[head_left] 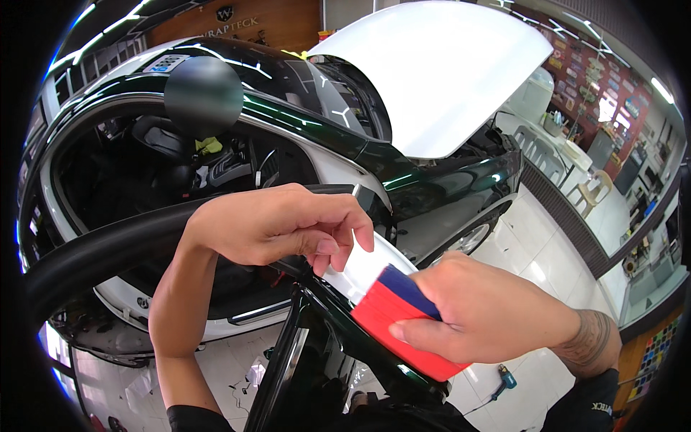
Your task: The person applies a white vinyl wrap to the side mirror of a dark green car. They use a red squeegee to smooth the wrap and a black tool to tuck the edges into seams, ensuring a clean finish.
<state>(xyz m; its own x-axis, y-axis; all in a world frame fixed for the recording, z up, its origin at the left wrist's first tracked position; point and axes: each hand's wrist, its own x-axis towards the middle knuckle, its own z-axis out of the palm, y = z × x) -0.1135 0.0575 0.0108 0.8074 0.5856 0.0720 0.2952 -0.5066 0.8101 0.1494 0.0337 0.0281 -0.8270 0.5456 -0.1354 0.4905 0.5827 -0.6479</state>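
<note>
My right hand (489, 306) grips a red squeegee (403, 327) with a dark blue edge strip, at the edge of the open car door. The door's outer face (324, 367) is glossy dark green, and a white inner edge (374, 263) shows beyond the squeegee. To the left, my left hand (288, 227) is bent at the wrist above the door's black window frame. Its fingers curl loosely downward with gaps between them, and nothing shows in them. Whether its fingertips touch the door, I cannot tell.
Beyond the door stands the dark green car (309, 111), its white hood (439, 72) raised. A black seat (158, 137) and a yellow cloth (209, 146) show inside. A teal heat gun (506, 377) with a cord lies on the tiled floor (547, 252). Chairs (540, 155) stand at the far right.
</note>
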